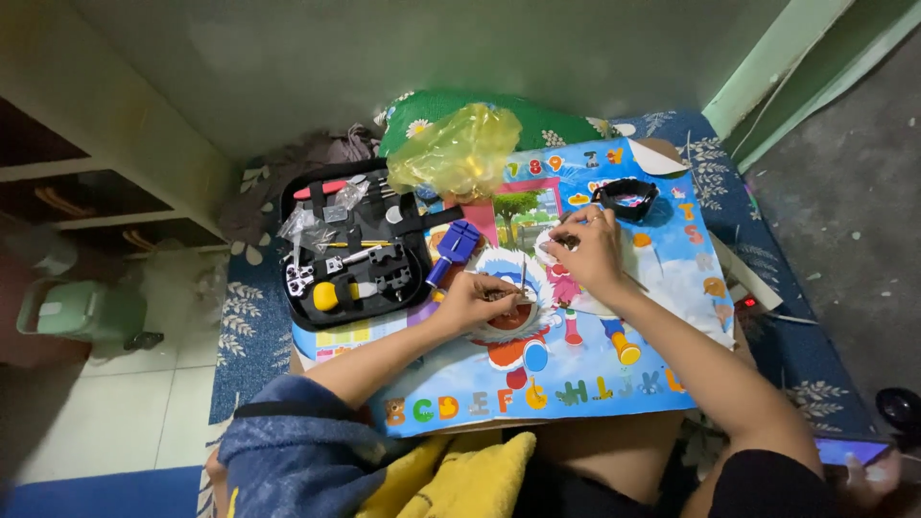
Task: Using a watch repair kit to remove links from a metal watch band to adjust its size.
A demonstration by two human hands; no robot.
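A glossy, cartoon-printed alphabet board (576,384) spans the lap. On its left lies an open black zip tool case (355,251), beside crinkled yellow plastic (459,149). The right hand (587,251) pinches a small metal piece (568,242); the left hand (477,299) grips a thin pin tool (524,278).

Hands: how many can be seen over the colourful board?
2. The left hand rests near the board's middle, pinching a thin tool. The right hand sits further up, fingers on a small item, beside the black watch. None seem hidden.
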